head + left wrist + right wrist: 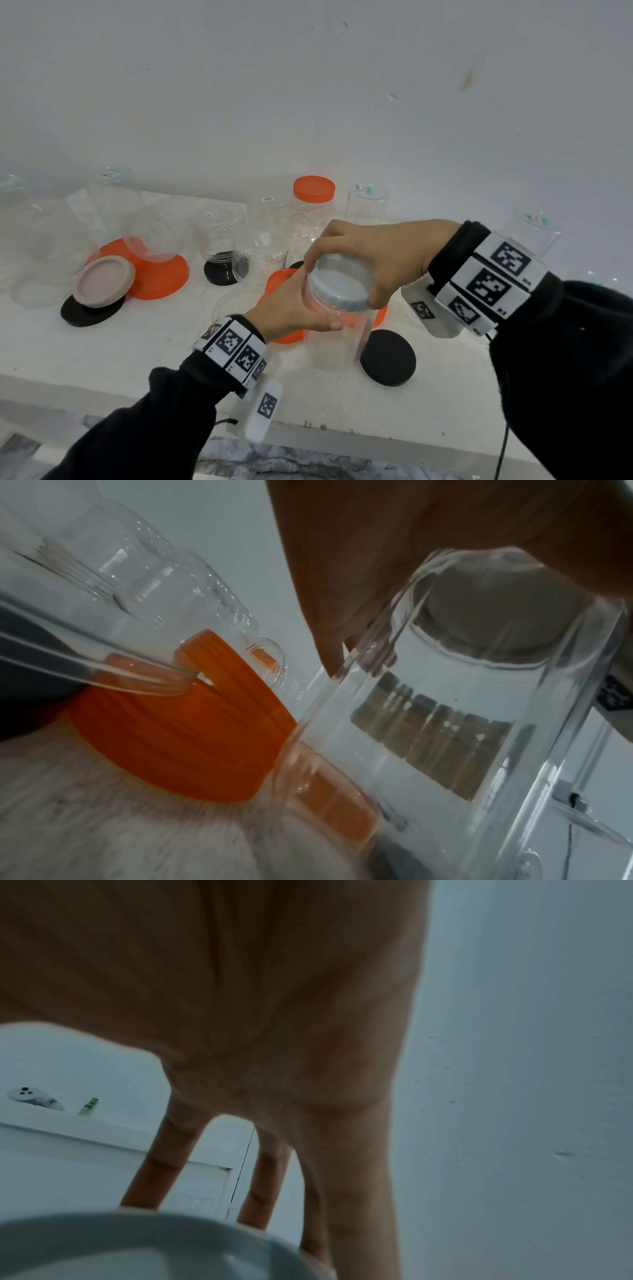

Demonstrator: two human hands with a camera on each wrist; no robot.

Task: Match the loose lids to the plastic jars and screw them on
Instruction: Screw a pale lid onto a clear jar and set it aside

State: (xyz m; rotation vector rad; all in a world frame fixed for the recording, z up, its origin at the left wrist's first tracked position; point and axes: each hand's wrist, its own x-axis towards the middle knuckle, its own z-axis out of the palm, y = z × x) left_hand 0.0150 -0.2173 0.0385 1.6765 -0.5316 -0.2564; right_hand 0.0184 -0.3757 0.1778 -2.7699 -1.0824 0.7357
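Observation:
A clear plastic jar (337, 337) stands near the table's front edge, and my left hand (294, 313) grips it around the upper body. On its mouth sits a grey-rimmed lid (340, 286), which my right hand (370, 260) holds from above, fingers curled round the rim. The left wrist view shows the jar wall (462, 723) close up, with a pale label. The lid's rim (154, 1245) fills the bottom of the right wrist view, with my fingers (161, 1164) reaching down to it.
Loose lids lie on the white table (137, 342): a black one (388, 356) right of the jar, an orange one (284, 308) under my left hand, a pink one (104, 281), a large orange one (157, 270). Several clear jars stand behind, one with an orange cap (313, 188).

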